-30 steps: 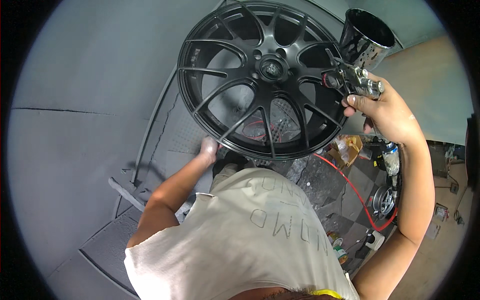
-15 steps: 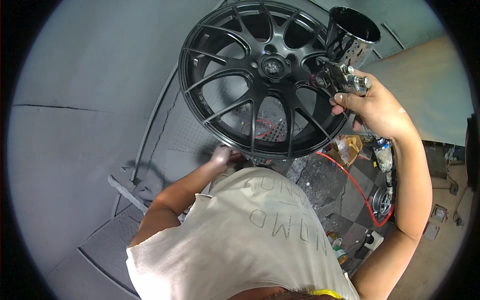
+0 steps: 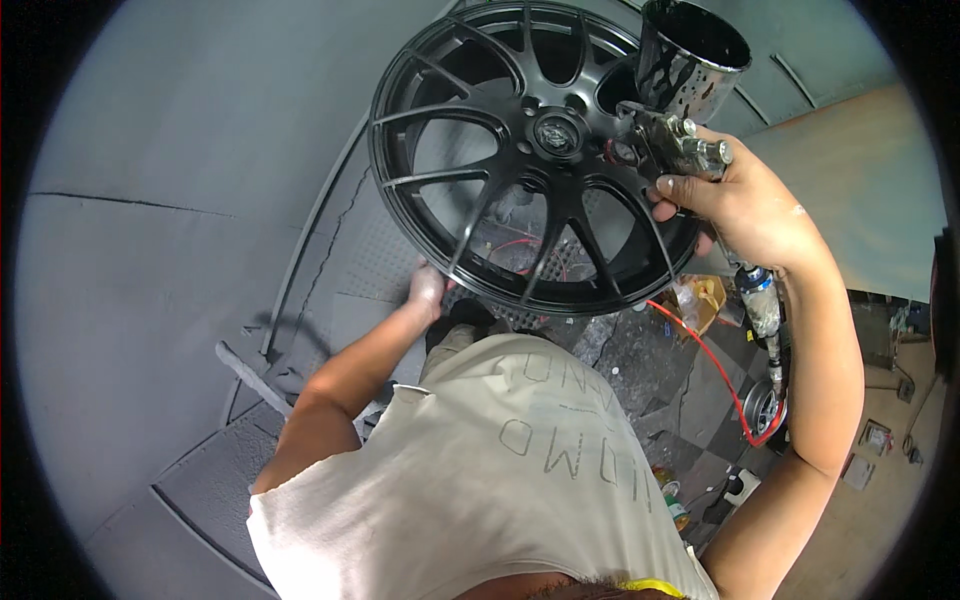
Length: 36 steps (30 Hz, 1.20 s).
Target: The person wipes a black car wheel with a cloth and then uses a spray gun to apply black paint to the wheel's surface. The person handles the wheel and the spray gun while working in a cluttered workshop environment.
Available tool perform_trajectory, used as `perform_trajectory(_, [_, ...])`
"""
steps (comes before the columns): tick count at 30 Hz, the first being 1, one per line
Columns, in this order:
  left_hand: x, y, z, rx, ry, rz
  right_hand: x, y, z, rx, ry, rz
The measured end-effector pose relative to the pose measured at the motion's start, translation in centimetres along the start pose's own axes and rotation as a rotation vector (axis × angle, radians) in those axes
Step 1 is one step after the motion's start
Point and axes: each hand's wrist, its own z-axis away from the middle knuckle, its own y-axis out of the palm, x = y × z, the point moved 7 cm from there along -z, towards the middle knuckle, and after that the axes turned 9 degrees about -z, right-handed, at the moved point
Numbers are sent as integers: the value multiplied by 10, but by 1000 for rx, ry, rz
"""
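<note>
A black multi-spoke car wheel rim (image 3: 566, 180) faces up in front of me. My right hand (image 3: 745, 205) is closed around a metal paint spray gun (image 3: 668, 145) at the wheel's right side. The gun's nozzle end points left, over the spokes near the hub. On top of the gun sits a metal paint cup (image 3: 690, 85), open and streaked with black paint. My left hand (image 3: 428, 285) is at the wheel's lower left edge, its fingers mostly hidden, so I cannot tell whether it grips the wheel or something under it.
An air hose fitting (image 3: 762, 305) hangs below the gun, and a red hose (image 3: 715, 370) curves across the tiled floor. A cardboard box (image 3: 707, 300) and a silver wheel (image 3: 765, 408) lie on the right. Grey panels (image 3: 180, 300) stand at the left.
The wheel has turned, its spokes now at a different angle. My right hand and the spray gun have shifted slightly left. My left hand has moved a little up and left along the rim.
</note>
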Motion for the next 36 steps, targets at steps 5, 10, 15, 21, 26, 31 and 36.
perform_trajectory(5, [42, 26, 31, 57, -55, -52, 4, 2, -2, 51, 1, 47])
perform_trajectory(10, [73, 43, 46, 402, -216, -175, 9, 7, 0, 7, -3, 15])
perform_trajectory(15, [96, 48, 44, 560, -255, -54, 17, 9, 0, -3, -52, 33])
perform_trajectory(21, [60, 35, 53, 473, -230, -275, 19, 11, -4, 15, -78, 68])
perform_trajectory(26, [9, -1, 25, 134, -125, -278, 25, 8, -10, -54, -141, 117])
perform_trajectory(31, [-51, -32, -4, -44, 51, -246, 22, 5, -26, -32, -105, 85])
perform_trajectory(36, [-46, -37, -7, 9, 26, -257, 23, 2, -29, -121, -117, 36])
